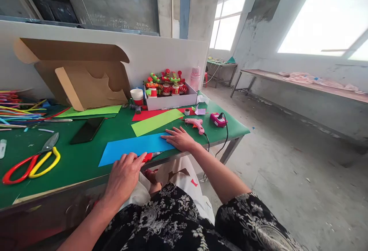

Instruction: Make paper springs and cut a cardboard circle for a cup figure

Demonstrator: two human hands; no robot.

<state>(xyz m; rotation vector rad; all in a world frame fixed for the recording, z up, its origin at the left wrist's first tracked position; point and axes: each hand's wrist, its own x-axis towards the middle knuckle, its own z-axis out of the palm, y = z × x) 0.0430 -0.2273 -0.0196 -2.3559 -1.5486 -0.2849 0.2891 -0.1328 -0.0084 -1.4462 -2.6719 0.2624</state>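
A blue paper strip (138, 147) lies slanted along the near edge of the green table. My right hand (181, 140) is flat on the strip's right end, fingers spread and holding nothing. At the strip's near edge, my left hand (125, 172) has its fingers curled around a red-handled utility knife (147, 157). Part of the knife's handle is hidden by the hand, and its blade points right along the paper's edge. Just behind the blue strip are a light green paper strip (156, 122) and red paper (146, 114).
To the right are a pink glue gun (196, 124) and a magenta corded box (218, 119). Scissors (43, 159), a black phone (87, 130) and pipe cleaners (20, 113) lie left. Behind stand paper cups (137, 95), a box of crafts (172, 102) and a cardboard box (83, 63).
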